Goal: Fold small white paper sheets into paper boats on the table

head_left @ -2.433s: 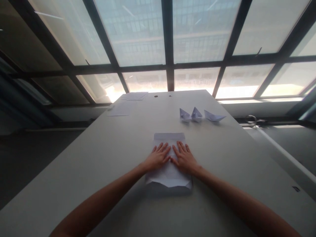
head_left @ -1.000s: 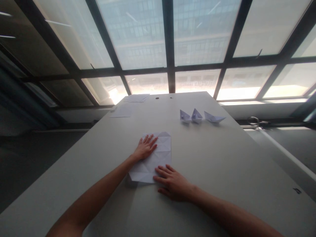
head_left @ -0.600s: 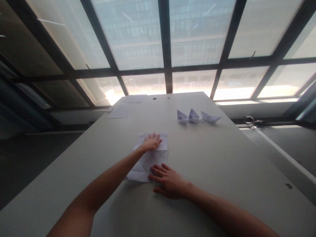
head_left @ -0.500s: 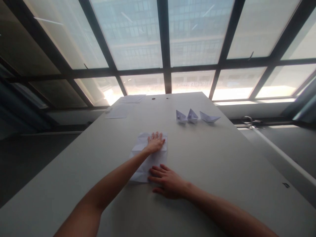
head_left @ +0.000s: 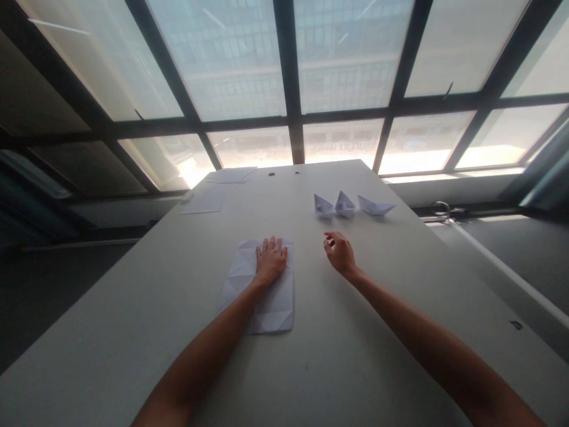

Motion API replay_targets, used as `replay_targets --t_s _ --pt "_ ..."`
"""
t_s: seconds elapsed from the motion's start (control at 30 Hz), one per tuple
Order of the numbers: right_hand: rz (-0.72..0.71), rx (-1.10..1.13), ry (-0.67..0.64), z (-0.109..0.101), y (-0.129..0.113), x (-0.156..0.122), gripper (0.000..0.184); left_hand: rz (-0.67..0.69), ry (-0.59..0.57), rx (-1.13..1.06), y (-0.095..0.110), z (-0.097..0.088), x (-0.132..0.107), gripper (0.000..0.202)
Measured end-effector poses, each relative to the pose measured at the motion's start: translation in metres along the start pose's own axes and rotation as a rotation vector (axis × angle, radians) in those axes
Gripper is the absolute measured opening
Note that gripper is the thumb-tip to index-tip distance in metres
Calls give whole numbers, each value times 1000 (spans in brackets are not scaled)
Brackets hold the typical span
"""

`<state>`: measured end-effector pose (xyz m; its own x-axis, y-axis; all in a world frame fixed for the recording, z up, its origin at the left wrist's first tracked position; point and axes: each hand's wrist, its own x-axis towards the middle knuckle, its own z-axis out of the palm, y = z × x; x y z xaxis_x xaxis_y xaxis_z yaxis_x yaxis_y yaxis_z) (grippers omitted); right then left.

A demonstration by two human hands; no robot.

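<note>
A creased sheet of white paper (head_left: 275,303) lies flat on the table, with a grid of fold lines across it. My left hand (head_left: 271,261) rests on its upper part, palm down and fingers spread; the forearm hides some of the lower left of the sheet. To the right of the paper, my right hand (head_left: 340,253) is apart from it and holds nothing, its fingers loosely bent with a gap at the thumb. Just beyond that hand stand three folded paper boats, the left one (head_left: 323,207), the middle one (head_left: 345,204) and the right one (head_left: 376,206).
Several flat white sheets (head_left: 202,200) lie at the far left of the white table (head_left: 178,279). Two small dark round spots are near its far edge. Large windows with dark frames (head_left: 291,77) rise behind it. A white rail (head_left: 498,261) runs along the right side.
My right hand has lifted off the paper's lower edge and moved away from me and to the right, its fingers now bent. My left hand still presses on the sheet. The view has shifted slightly.
</note>
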<state>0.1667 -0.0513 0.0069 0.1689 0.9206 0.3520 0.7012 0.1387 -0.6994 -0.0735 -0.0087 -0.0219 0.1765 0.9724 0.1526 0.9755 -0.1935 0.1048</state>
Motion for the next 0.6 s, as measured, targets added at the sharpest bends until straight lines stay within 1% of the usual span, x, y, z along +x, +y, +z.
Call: replay_targets --t_s 0.1,0.17,0.2,0.27,0.33,0.37,0.4,0.47,0.53,0.6 --pt "71 -181 82 -12 16 53 38 9 -1 -20 2 -1 0 56" --pt "83 -271 77 -15 24 80 41 33 -2 -54 3 -3 1 53" --pt "88 -305 52 -15 27 90 42 77 -12 -85 3 -4 1 51" --pt "91 -354 -1 -11 33 103 46 247 -67 -166 2 -7 2 49" --pt "95 -371 -24 -6 39 109 45 437 -136 -233 2 -9 2 49" --pt "98 -372 -26 -4 41 109 42 494 -160 -251 1 -10 2 49" --pt "100 -371 -24 -2 43 109 36 518 -172 -259 1 -10 2 49" --pt "98 -369 -8 0 44 104 26 506 -173 -265 0 -9 2 50" --pt "74 -357 17 1 43 95 23 491 -168 -269 0 -7 3 50" --pt "14 -307 45 1 37 78 20 463 -155 -288 -1 -5 5 50"
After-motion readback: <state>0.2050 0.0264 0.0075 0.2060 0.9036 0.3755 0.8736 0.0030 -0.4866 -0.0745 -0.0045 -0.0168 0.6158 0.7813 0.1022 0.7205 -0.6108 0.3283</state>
